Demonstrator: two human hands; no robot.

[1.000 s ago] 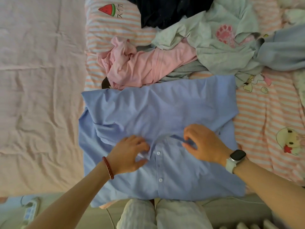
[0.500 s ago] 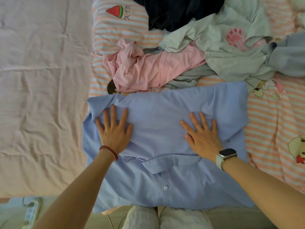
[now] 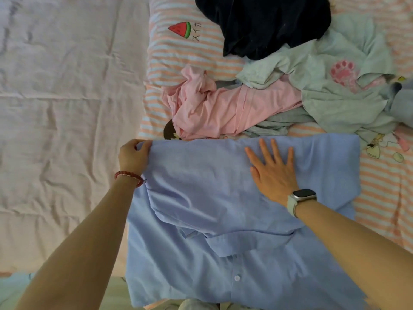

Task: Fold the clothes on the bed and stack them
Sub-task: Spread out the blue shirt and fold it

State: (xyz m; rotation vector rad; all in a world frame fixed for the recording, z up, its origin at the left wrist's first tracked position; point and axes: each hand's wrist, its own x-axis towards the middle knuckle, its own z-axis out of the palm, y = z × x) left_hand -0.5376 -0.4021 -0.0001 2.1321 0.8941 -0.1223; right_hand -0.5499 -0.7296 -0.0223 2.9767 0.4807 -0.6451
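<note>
The blue shirt (image 3: 223, 198) lies near on the bed (image 3: 67, 108), partly folded. The left hand (image 3: 133, 156) pinches its far left corner; the right hand (image 3: 273, 171) presses flat on it, fingers straight. Unfolded clothes (image 3: 290, 86) lie beyond.

matt woven blue shirt (image 3: 223, 198); creased cotton sheet (image 3: 67, 108); glossy watch (image 3: 304, 194).

A striped sheet (image 3: 178, 52) adjoins a wrinkled pale blanket (image 3: 67, 97).
</note>
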